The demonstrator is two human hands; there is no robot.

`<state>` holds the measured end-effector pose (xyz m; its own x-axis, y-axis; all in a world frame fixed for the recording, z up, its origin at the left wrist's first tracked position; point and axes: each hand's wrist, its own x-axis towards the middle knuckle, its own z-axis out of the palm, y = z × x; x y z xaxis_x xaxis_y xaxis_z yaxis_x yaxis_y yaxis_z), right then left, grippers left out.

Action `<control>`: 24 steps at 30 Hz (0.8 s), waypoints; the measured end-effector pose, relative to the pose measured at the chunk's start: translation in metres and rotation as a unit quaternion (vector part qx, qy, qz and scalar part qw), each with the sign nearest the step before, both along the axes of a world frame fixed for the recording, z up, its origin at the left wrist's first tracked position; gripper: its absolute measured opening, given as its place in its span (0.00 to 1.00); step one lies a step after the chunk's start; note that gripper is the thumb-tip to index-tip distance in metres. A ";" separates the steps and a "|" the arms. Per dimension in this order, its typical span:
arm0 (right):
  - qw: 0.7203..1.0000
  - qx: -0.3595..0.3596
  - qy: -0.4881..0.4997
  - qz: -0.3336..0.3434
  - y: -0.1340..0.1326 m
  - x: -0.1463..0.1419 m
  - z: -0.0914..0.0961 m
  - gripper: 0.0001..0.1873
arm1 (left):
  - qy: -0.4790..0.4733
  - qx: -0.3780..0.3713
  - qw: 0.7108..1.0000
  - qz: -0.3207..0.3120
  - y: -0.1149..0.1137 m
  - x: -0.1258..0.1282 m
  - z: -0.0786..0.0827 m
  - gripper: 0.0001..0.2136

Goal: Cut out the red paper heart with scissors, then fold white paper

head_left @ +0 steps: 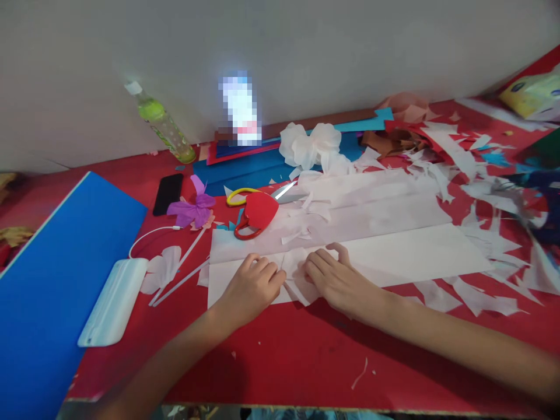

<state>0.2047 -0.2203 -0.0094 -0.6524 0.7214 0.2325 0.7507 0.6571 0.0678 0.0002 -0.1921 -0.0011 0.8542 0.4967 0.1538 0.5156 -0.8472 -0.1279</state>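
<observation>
Both of my hands rest on a small piece of white tissue paper that lies on long white paper sheets spread over the red table. My left hand has its fingers curled, pinching the paper's left edge. My right hand also has bent fingers pressed on the paper's right side. Just behind my hands lie scissors with red and yellow handles.
A blue sheet covers the left of the table. A white power bank with cable, a black phone, a purple paper flower, a green bottle, white paper flowers and many white scraps lie around.
</observation>
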 end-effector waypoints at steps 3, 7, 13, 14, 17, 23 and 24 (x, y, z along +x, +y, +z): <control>1.000 -0.017 0.023 -0.012 -0.002 -0.002 -0.001 0.12 | 0.005 0.002 1.000 0.003 0.003 -0.002 -0.001 0.06; 0.995 -0.035 0.083 -0.038 -0.005 -0.003 -0.007 0.07 | 0.014 0.004 1.000 0.006 0.004 -0.004 -0.002 0.06; 0.991 -0.016 0.114 -0.061 -0.014 -0.004 -0.015 0.10 | 0.020 0.001 1.000 0.011 0.004 -0.006 -0.003 0.05; 0.991 -0.018 0.115 -0.064 -0.015 -0.005 -0.015 0.10 | 0.020 0.000 1.000 0.011 0.004 -0.006 -0.003 0.05; 0.989 -0.024 0.122 -0.078 -0.016 -0.008 -0.016 0.12 | 0.022 0.001 1.000 0.011 0.003 -0.005 -0.003 0.05; 0.982 -0.036 0.154 -0.102 -0.015 -0.012 -0.019 0.13 | 0.020 0.005 1.000 0.010 0.004 -0.005 -0.003 0.06; 0.981 -0.042 0.158 -0.107 -0.015 -0.012 -0.019 0.13 | 0.018 0.006 1.000 0.009 0.004 -0.005 -0.003 0.05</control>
